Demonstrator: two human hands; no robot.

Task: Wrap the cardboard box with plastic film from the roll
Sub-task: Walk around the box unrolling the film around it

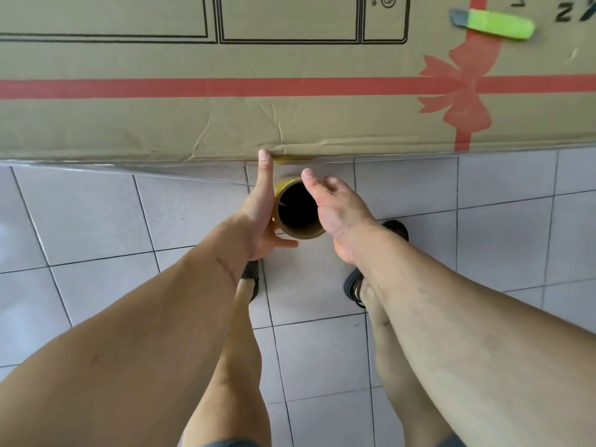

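Head view, looking straight down. Left hand (263, 217) flat against the left side of the roll (298, 211), fingers straight and pointing at the box edge, thumb hooked under the near rim of the tube. Right hand (335, 209) on the right side of the roll, palm against it, fingers loosely spread and only slightly bent, not plainly wrapped round. Roll upright between the two palms, hollow dark core facing up, yellowish rim showing. Just beyond the fingertips, cardboard box (290, 91), wide and flat, printed with a red ribbon and bow. Plastic film (129, 171) stretched along the box's near edge, running off to the left of the left hand. Far right of the right hand, on top of the box, a green utility knife (496, 23). Beneath the hands, tiled floor (483, 237), two dark shoes near the wrists.
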